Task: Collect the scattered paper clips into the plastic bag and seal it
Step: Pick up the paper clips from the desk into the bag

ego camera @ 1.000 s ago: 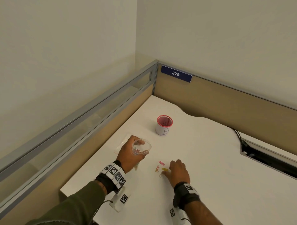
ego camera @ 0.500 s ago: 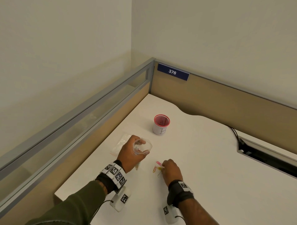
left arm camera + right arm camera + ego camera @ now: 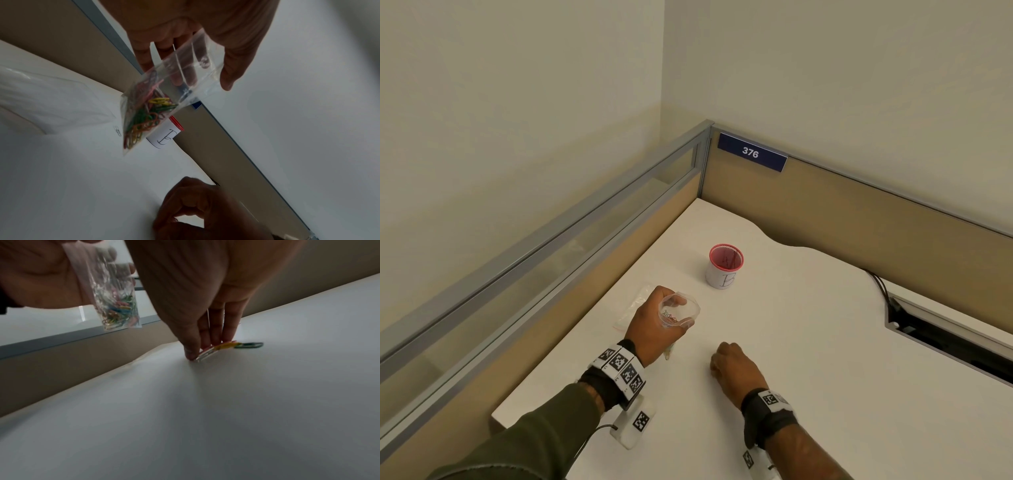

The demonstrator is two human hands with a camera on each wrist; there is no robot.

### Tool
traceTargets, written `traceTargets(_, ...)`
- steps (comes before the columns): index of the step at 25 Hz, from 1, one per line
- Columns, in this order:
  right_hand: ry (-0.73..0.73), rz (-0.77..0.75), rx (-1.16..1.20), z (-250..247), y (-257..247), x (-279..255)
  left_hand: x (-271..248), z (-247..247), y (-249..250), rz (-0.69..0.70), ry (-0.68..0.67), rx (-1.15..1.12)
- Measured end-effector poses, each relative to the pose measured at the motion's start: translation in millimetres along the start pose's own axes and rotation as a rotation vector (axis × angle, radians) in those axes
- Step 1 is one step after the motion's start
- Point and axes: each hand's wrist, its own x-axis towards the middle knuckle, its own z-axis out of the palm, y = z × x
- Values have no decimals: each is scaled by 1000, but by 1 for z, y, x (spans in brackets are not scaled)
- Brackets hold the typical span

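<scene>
My left hand [image 3: 654,322] grips a small clear plastic bag [image 3: 681,310] above the white desk, its mouth held open and facing up. Several coloured paper clips [image 3: 144,116] lie heaped in the bag's [image 3: 185,78] bottom corner. To its right, my right hand [image 3: 729,363] is curled down on the desk. In the right wrist view, its thumb and fingertips [image 3: 193,353] pinch a few pink, yellow and white clips [image 3: 218,348] against the surface. A green clip [image 3: 249,345] lies loose just beyond the fingers. In the head view, the hand hides these clips.
A white cup with a red rim, marked B [image 3: 724,267], stands farther back on the desk. A second flat clear bag [image 3: 635,305] lies left of my left hand, a silvery clip [image 3: 117,130] beside it. Partition walls [image 3: 859,212] close the left and back; a cable slot [image 3: 945,339] opens at right.
My right hand has slid left over the loose clips and curled its fingers round them, so they no longer show from above. The left hand has held the bag still.
</scene>
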Motion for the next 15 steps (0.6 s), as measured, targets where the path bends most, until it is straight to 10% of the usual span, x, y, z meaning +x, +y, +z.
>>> traceTargets(15, -41, -22, -112, 0, 2, -20, 7, 13, -6, 7, -49, -20)
